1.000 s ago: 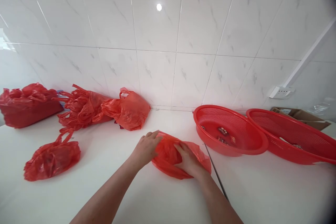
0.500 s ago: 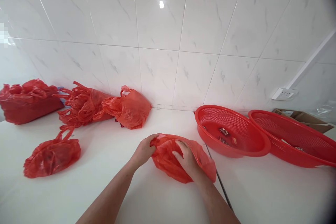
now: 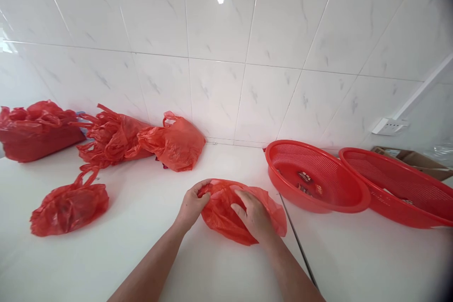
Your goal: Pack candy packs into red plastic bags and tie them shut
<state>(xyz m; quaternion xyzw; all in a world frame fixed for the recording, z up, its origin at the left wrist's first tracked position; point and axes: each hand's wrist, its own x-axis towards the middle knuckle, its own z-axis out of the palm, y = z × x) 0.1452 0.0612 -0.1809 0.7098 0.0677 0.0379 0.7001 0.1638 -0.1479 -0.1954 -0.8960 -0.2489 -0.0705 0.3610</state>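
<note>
Lying lower centre of frame, the red plastic bag (image 3: pixel 222 224) should be light, limp, slippery: best pinched by its rim. Left hand (image 3: pixel 191 204) curls fingers at its edge, grip unclear; right hand (image 3: pixel 257 219) spreads open over it.

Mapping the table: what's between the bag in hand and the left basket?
Head view: a dark seam in the tabletop, between the bag and left basket.

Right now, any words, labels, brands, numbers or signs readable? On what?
None legible.
Packets in left red perforated basket: lettering, too small, blurred.
Right red perforated basket, outer wall: faint marks, unreadable.
Cardboard box: pale patch, too small to tell.
Handled red plastic bag: no lettering visible.
</note>
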